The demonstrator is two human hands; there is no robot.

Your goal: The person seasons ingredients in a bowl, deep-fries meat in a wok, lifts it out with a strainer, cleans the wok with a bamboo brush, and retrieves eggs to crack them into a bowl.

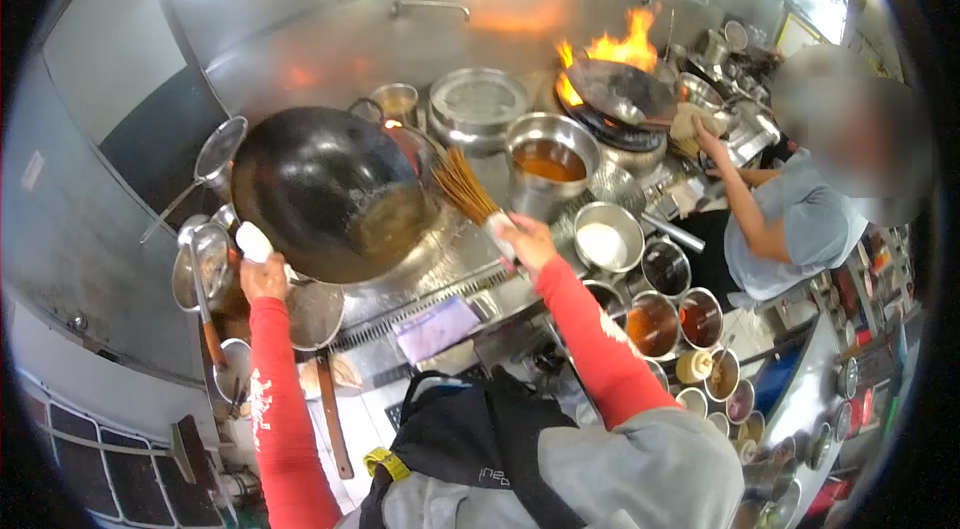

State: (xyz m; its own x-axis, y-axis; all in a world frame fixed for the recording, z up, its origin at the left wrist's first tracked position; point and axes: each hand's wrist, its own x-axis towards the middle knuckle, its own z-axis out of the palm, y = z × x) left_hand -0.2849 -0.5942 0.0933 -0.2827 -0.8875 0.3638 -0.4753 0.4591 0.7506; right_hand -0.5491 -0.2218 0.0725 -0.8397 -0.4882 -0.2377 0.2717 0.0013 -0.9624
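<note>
My left hand [263,277] is closed at the near left rim of a large black wok [320,184], with a white cloth or wrapping [254,242] at the grip. The wok is tilted, and its dark, shiny inside shows. In my right hand [530,241] is a bamboo wok brush [465,186], gripped by its white-wrapped handle. The bristles point up and left, just right of the wok's rim. A small flame shows behind that rim. Right of the brush stands a steel pot of brown liquid [552,164].
A co-worker [800,199] at the right holds a second wok [625,94] over tall flames [635,41]. Several sauce containers [653,322] line the right side. A strainer [222,147] and ladle [205,304] are at the left. A lidded pot [478,99] stands at the back.
</note>
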